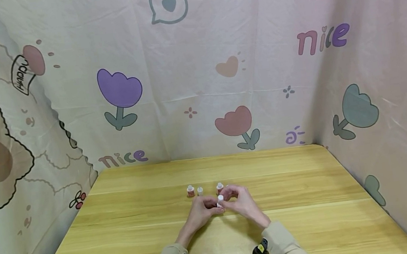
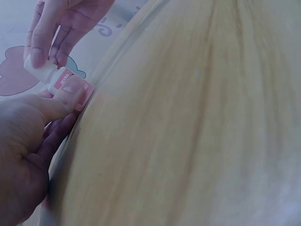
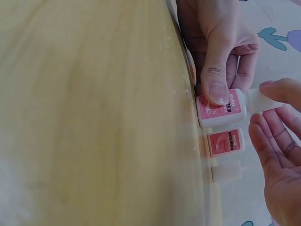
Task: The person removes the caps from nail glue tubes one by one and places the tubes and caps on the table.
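Note:
Near the middle of the table, my left hand (image 1: 200,213) holds a small white bottle (image 3: 221,109) with a pink label, its thumb pressed over the label. My right hand (image 1: 243,202) pinches the bottle's white cap (image 2: 41,69) between thumb and fingers. The bottle stands upright with the cap on top. Just behind the hands is a second pink-labelled bottle (image 3: 225,142), and beside it a loose white cap (image 3: 226,172) with a thin tip.
Farther left on the wooden table (image 1: 132,229) stands another small bottle (image 1: 190,191) with a white cap-like piece (image 1: 200,191) next to it. A patterned cloth (image 1: 183,83) hangs behind the table and along both sides.

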Motion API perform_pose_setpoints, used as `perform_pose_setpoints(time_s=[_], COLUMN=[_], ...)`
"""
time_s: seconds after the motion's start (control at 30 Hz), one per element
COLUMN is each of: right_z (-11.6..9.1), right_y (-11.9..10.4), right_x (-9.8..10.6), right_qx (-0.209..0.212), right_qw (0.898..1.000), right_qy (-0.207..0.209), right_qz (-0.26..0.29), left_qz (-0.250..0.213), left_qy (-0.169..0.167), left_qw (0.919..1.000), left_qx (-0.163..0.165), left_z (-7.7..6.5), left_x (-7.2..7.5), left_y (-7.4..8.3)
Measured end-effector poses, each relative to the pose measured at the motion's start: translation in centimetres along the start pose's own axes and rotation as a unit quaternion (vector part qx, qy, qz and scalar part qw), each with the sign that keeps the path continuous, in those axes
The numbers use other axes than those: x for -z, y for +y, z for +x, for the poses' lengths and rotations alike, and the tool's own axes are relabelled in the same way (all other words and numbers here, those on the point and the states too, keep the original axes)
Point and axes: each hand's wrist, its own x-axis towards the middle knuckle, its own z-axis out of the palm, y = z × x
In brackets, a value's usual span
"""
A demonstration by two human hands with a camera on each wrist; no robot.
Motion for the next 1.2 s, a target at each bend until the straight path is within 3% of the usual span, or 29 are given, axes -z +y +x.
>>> perform_pose_setpoints(time_s=[1.2], right_z=[-0.02], right_y=[0.2], right_x=[0.03], right_qx=[0.007], right_qw=[1.0], right_qy=[0.012], right_qz=[-0.002], left_qz=[0.013], left_qy=[-0.003], left_qw=[0.9999], left_qx=[-0.005], left_z=[-0.09], left_x=[0.03], left_y=[0.05])
